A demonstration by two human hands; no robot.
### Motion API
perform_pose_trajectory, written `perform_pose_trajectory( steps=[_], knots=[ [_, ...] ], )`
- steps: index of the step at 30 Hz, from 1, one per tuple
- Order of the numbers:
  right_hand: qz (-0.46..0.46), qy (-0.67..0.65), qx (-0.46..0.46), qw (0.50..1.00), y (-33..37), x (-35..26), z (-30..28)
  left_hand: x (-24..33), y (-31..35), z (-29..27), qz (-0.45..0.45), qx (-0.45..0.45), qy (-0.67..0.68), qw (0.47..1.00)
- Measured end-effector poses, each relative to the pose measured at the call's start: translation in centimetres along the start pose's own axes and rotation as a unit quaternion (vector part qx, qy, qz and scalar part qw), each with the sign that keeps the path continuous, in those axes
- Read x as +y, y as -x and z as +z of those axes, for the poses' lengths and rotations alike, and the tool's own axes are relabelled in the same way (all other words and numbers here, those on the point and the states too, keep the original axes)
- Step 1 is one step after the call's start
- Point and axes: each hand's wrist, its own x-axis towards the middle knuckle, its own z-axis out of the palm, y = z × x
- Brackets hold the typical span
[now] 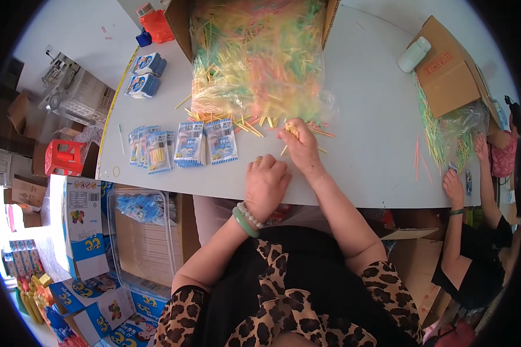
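Note:
A large heap of thin sticks (255,58) in yellow, green and pink spills from a clear plastic bag in front of me. Several loose ones lie along the heap's near edge. My right hand (302,151) is at that edge, its fingers closed round a few short yellow sticks (292,130). Close by on the near left, my left hand (266,184) rests with curled fingers near the table's front edge; whatever it holds, if anything, is hidden. Left of my hands lie small blue-and-white printed packets (189,144), in overlapping piles; some show yellow sticks inside.
The white table (364,156) carries stacked blue packets (143,85) at the far left. An open cardboard box (451,63) with a white bottle (414,54) lies at the right. Beside it are a co-worker's hands (453,185). A plastic bin (142,231) stands below the left edge.

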Motion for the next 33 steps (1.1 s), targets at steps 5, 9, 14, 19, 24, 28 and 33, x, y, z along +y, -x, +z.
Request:
perform_pose_trajectory(
  steps=[5, 9, 14, 19, 24, 28, 33],
  knots=[
    [-0.059, 0.116, 0.009, 0.991, 0.2, 0.9, 0.2, -0.8, -0.9, 0.2, 0.032, -0.006, -0.056, 0.998],
    [-0.057, 0.017, 0.002, 0.998, 1.3, -0.8, 0.3, -0.3, -0.3, -1.2, -0.132, 0.058, 0.194, 0.97],
    [-0.063, 0.077, -0.096, 0.99, 3.2, -1.7, 1.8, 1.2, -1.0, -2.3, 0.013, 0.203, 0.148, 0.968],
    [-0.059, 0.052, -0.08, 0.994, 3.1, 0.0, 1.0, 1.7, -1.6, -3.0, 0.171, 0.143, 0.01, 0.975],
    [0.024, 0.12, -0.051, 0.991, 2.4, -1.1, 0.7, -1.2, -1.5, -4.8, 0.03, 0.168, -0.097, 0.981],
    [-0.004, 0.008, -0.029, 1.0, 2.7, -2.1, 1.3, -5.4, -2.1, -5.7, -0.173, 0.134, -0.306, 0.927],
    [-0.126, 0.115, -0.083, 0.982, 2.8, -1.5, 1.1, -6.6, -2.0, -4.3, -0.159, 0.086, -0.356, 0.917]
  ],
)
